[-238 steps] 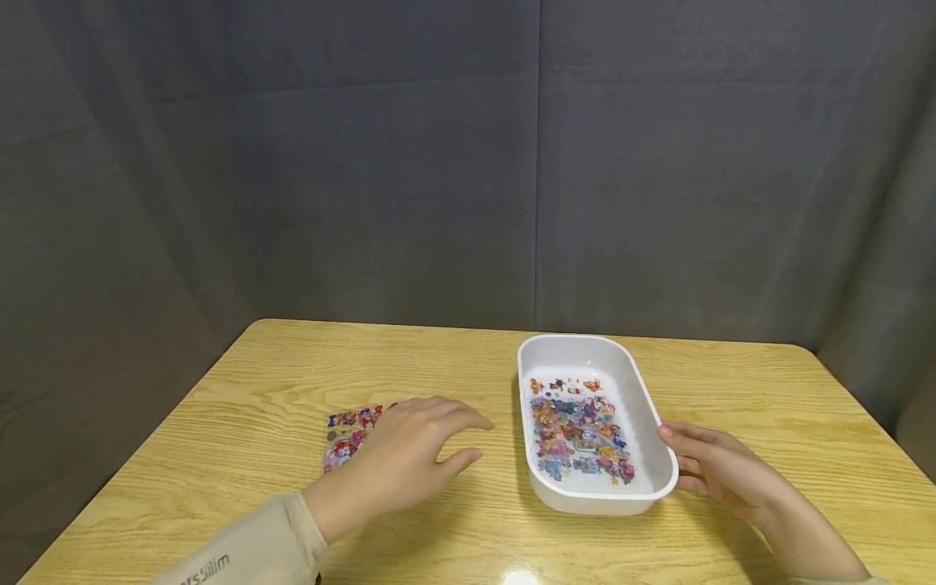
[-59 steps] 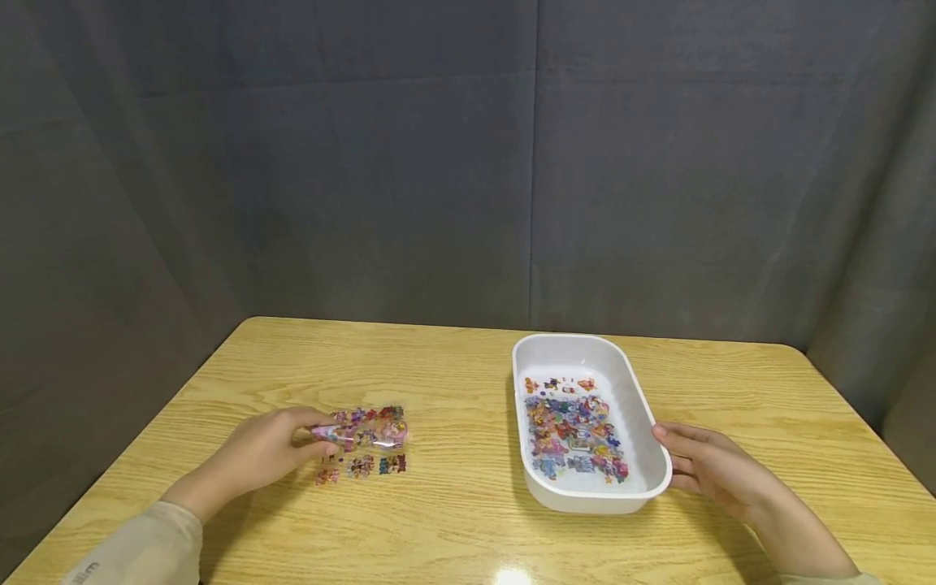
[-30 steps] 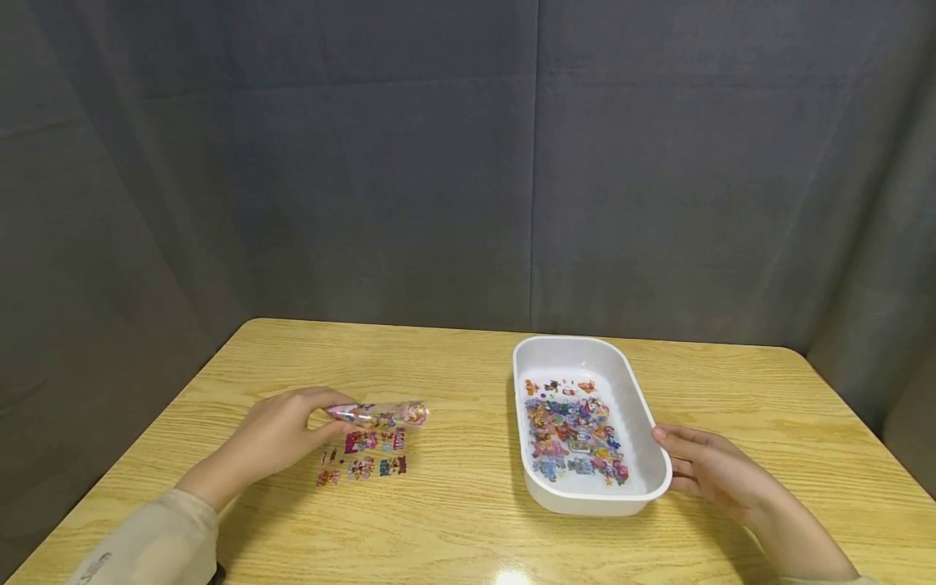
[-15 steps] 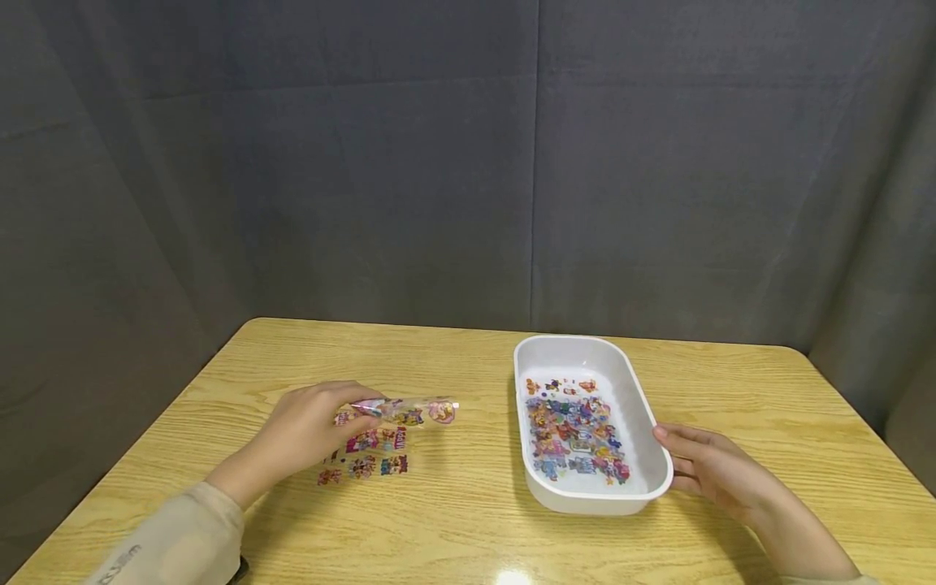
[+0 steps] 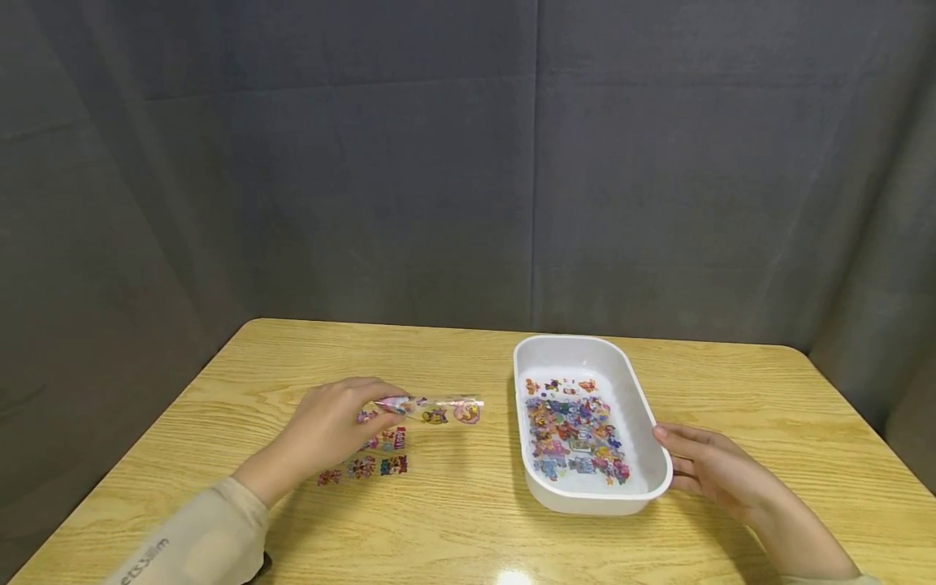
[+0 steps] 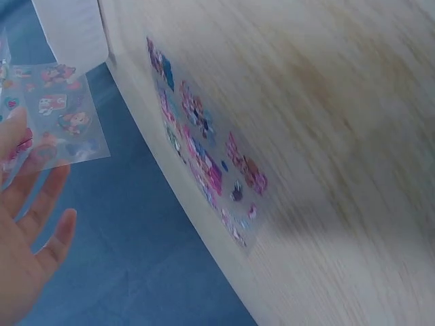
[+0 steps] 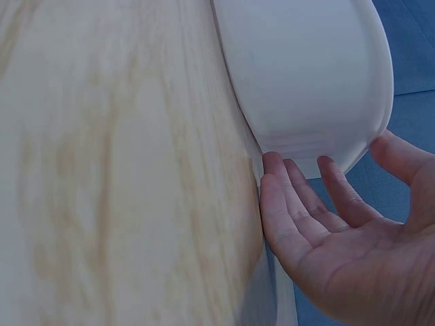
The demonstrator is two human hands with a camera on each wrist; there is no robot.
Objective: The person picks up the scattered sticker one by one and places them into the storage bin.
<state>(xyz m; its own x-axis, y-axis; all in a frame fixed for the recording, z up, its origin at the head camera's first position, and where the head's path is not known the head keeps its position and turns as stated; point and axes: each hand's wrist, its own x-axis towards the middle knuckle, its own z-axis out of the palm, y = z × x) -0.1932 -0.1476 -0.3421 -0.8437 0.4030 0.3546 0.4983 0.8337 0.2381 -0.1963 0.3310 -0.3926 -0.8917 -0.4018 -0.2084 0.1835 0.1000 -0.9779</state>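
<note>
My left hand (image 5: 344,426) pinches a clear sticker sheet (image 5: 462,411) printed with small cartoon figures. The sheet bends into a curl and hangs above the table, its free end pointing right. In the left wrist view the held sheet (image 6: 71,115) shows between thumb and fingers. Below it more sticker sheet (image 5: 376,466) lies flat on the wood, partly covered by the hand. To the right stands a white plastic tray (image 5: 647,439) with overlapping sticker sheets (image 5: 578,431) inside. My right hand (image 5: 720,471) touches the tray's near right corner, thumb at the rim, relaxed fingers against the outer wall.
The wooden table (image 5: 453,528) has rounded far corners. A dark grey curtain (image 5: 395,203) hangs behind it and along the left and right sides. The tray's wall rises between its stickers and the table surface.
My left hand first moved back to the sheets at left and took hold of one. Since then it has lifted that sheet and shifted right. My right hand and the tray have barely moved.
</note>
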